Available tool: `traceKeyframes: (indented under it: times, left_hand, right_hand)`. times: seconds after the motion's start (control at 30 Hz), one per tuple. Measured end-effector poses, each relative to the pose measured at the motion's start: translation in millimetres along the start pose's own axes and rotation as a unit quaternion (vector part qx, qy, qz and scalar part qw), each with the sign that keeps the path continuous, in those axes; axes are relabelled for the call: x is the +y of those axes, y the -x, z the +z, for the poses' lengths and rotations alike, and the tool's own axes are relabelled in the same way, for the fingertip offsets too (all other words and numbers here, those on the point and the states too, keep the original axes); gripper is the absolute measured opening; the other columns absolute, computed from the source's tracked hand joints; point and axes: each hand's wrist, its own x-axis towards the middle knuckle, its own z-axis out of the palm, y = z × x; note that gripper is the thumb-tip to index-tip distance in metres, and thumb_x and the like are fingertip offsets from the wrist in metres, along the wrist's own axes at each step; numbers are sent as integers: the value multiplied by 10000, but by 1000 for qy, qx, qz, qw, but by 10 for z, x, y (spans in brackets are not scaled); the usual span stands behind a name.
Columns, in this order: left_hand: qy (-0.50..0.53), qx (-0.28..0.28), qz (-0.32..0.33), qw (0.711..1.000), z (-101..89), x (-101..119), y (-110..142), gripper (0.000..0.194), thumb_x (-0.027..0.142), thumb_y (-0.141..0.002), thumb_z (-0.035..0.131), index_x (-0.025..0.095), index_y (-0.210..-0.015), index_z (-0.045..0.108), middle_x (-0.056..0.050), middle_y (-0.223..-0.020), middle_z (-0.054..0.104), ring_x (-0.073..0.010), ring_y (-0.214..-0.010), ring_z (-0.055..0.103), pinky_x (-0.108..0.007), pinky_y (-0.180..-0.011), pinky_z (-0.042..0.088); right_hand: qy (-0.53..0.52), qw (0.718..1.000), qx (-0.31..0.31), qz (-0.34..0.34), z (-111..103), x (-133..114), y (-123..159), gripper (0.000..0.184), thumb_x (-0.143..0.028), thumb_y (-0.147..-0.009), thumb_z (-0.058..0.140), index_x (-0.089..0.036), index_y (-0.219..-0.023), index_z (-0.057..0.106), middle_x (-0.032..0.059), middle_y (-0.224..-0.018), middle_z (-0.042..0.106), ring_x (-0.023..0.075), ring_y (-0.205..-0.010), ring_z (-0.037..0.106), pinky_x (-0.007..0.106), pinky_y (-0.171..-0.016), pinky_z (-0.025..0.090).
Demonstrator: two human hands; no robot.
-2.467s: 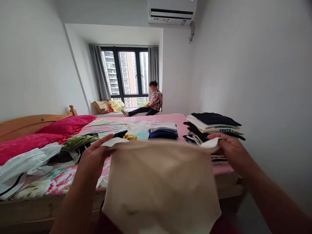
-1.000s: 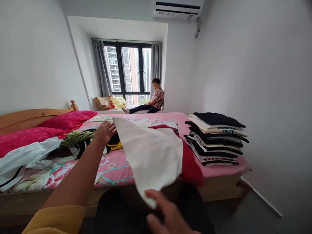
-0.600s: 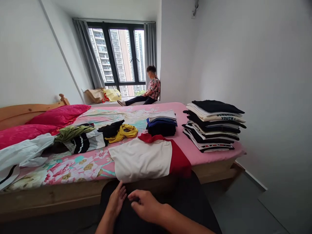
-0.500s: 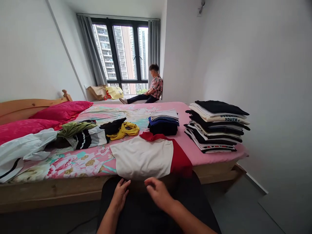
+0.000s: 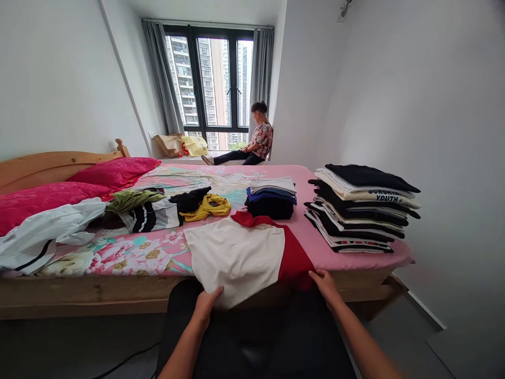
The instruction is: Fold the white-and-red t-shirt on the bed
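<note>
Shirt: a white and red shirt (image 5: 240,252) is laid flat at the near edge of the bed (image 5: 315,247), its hem hanging over the wooden frame.
Left hand: the left hand (image 5: 207,305) is placed at the white hem's near corner; the fingers are curled on the cloth, but how firmly it is pinched cannot be told.
Right hand: the right hand (image 5: 324,284) is set at the red hem's right corner, fingers together and touching the fabric.
Near edge: both hands are held apart along the hem, with a dark garment (image 5: 252,337) seen below them.
Right of shirt: a bare strip of pink sheet is left between the shirt and a tall stack (image 5: 361,208) of folded clothes at the bed's right edge.
Behind shirt: a small folded pile (image 5: 271,197) is seen just past the collar.
Left of shirt: loose clothes (image 5: 158,208) are heaped well apart from it, with flowered sheet lying open between.
Far side: pink pillows (image 5: 79,181) are seen at the headboard; a person (image 5: 256,139) is seated by the window (image 5: 213,84).
</note>
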Motion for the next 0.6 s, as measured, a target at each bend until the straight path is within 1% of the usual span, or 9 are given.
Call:
traceKeyframes:
  times: [0.1,0.17,0.27,0.33,0.4,0.47,0.53,0.57,0.6]
  left_hand:
    - [49,-36,5,998,-156,27,311,502,342,-573,803,105,-987,647,-128,-990,695,-255,-885,642,-316,-754,494]
    - [91,-77,-20,993,-261,69,529,510,362,-542,823,118,-957,656,-112,-922,711,-237,-782,658,-309,-686,505]
    - [103,-145,-73,981,-356,134,772,490,332,-490,855,99,-880,671,-116,-823,715,-238,-707,661,-312,-649,504]
    - [101,-169,-74,978,-364,151,853,475,322,-507,848,94,-886,675,-116,-831,714,-249,-752,667,-315,-684,506]
    - [117,-143,-58,981,-340,135,885,473,334,-551,821,114,-938,662,-96,-861,712,-246,-796,665,-308,-698,510]
    - [142,-82,-45,985,-312,91,901,458,343,-597,787,156,-985,633,-59,-889,703,-220,-793,658,-293,-670,518]
    - [146,-23,-44,988,-299,34,929,419,337,-625,771,190,-981,607,-17,-856,686,-174,-708,639,-273,-622,522]
    - [141,-11,-50,989,-303,7,952,407,341,-625,777,194,-961,601,2,-805,671,-142,-624,611,-270,-611,525]
    - [133,-16,-61,989,-315,-17,982,407,353,-618,789,190,-940,600,19,-746,650,-109,-537,564,-273,-618,531]
  right_hand:
    - [-6,998,-67,20,29,-19,-29,387,-479,-569,684,-156,-781,659,88,-820,706,250,-809,656,315,-693,510]
    - [-15,994,-103,29,38,-44,-27,374,-472,-565,700,-158,-769,684,84,-794,713,249,-768,664,310,-646,513]
    - [-41,993,-109,25,11,-93,-9,390,-460,-585,684,-154,-826,702,73,-816,720,244,-785,666,297,-644,515]
    - [-62,994,-89,10,-40,-142,20,401,-455,-614,654,-148,-868,698,57,-854,720,233,-829,656,283,-684,511]
    - [-81,994,-71,-2,-115,-208,76,407,-456,-636,633,-147,-894,692,43,-889,718,223,-860,645,267,-711,503]
    - [-96,993,-68,-3,-198,-283,164,410,-465,-650,632,-157,-915,690,37,-911,717,217,-859,644,259,-701,504]
    - [-104,991,-81,6,-277,-346,280,399,-475,-658,641,-174,-916,691,41,-911,718,214,-828,653,262,-677,511]
    - [-112,989,-97,20,-313,-364,342,384,-474,-659,654,-180,-902,694,46,-902,718,212,-810,657,266,-673,515]
    - [-123,984,-119,43,-346,-372,404,365,-470,-656,670,-183,-880,696,51,-883,719,211,-787,660,271,-665,518]
